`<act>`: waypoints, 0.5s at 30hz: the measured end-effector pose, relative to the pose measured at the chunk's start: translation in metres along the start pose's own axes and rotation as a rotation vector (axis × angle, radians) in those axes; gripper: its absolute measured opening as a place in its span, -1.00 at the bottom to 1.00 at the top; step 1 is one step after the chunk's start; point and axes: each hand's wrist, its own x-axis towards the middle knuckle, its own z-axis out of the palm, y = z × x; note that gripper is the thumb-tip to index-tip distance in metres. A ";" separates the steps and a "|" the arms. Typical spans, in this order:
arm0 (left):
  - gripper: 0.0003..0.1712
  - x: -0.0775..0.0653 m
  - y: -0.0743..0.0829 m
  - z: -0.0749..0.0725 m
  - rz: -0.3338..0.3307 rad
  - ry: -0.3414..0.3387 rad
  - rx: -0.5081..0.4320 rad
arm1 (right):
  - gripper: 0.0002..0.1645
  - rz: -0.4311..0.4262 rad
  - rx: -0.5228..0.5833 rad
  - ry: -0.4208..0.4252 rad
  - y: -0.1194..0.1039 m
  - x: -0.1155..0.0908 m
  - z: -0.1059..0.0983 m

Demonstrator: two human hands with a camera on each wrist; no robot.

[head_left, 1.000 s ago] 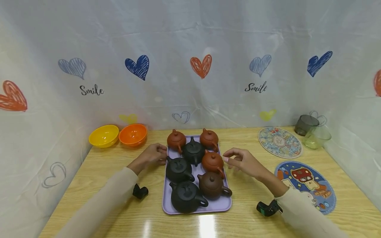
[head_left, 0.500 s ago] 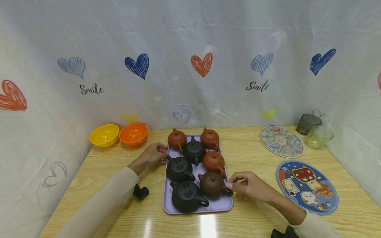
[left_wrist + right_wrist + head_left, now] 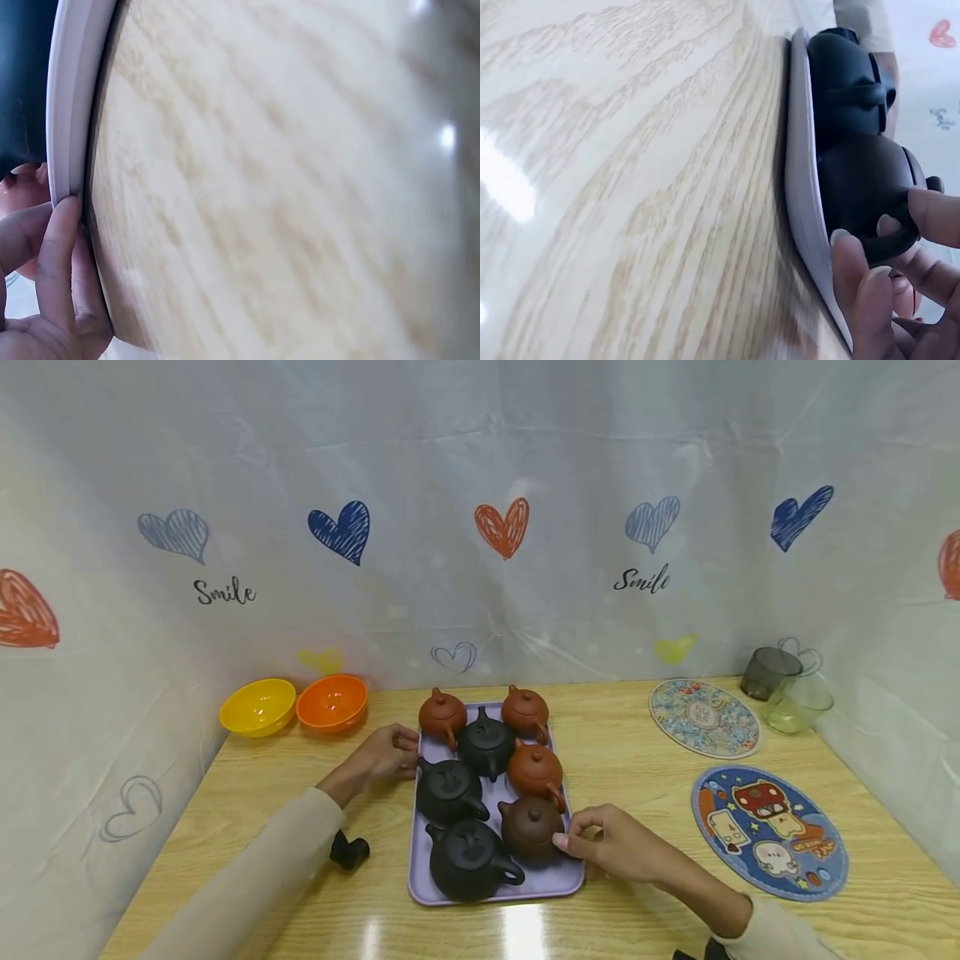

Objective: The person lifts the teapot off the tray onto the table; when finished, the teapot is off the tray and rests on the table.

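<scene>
A lilac tray (image 3: 536, 882) holds several small teapots. At its front right corner, the right hand (image 3: 618, 843) pinches the handle of a dark brown teapot (image 3: 531, 831); the right wrist view shows fingertips (image 3: 849, 259) and thumb around that handle, the teapot (image 3: 862, 184) close against the tray wall. Black teapots (image 3: 467, 864) fill the tray's left side and middle, with reddish-brown teapots (image 3: 536, 770) at the back and right. On the tray's left edge, the left hand (image 3: 384, 753) grips the rim (image 3: 69, 112) between thumb and fingers, as the left wrist view shows.
Yellow (image 3: 258, 710) and orange bowls (image 3: 332, 706) stand at the back left. Over on the right lie a floral round mat (image 3: 705, 717) and a blue cartoon mat (image 3: 768, 831). A dark cup (image 3: 771, 672) and a greenish clear cup (image 3: 797, 706) stand behind them.
The right hand has come down along the tray's right side, from beside the reddish-brown teapot to the dark brown teapot's handle, and taken hold of it. The left hand stays at the tray edge.
</scene>
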 end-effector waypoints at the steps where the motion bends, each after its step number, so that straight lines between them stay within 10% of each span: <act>1: -0.55 0.000 0.000 0.000 0.004 0.003 0.000 | -0.58 0.004 0.004 0.000 -0.001 0.000 0.000; 15: -0.55 -0.003 -0.004 0.003 0.052 0.046 -0.025 | -0.60 0.060 0.119 -0.028 0.000 -0.002 -0.006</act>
